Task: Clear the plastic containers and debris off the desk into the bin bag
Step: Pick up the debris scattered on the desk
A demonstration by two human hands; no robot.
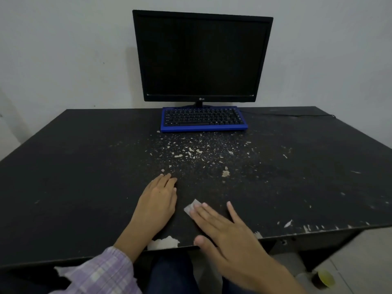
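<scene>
Pale crumbs and flakes of debris (197, 151) lie scattered across the middle of the black desk (63, 166), in front of the keyboard. My left hand (158, 200) lies flat on the desk with straight fingers, its fingertips at the near edge of the debris. My right hand (224, 228) presses with straight fingers on a small grey scrap (191, 206) near the front edge. A larger flake (225, 173) sits to the right of my left hand. No plastic container or bin bag is in view.
A blue keyboard (203, 119) and a dark monitor (201, 58) stand at the back against the wall. A cable (297, 115) runs along the back right. The desk's front edge is chipped (163, 242). A yellow-lidded object (323, 279) sits on the floor at lower right.
</scene>
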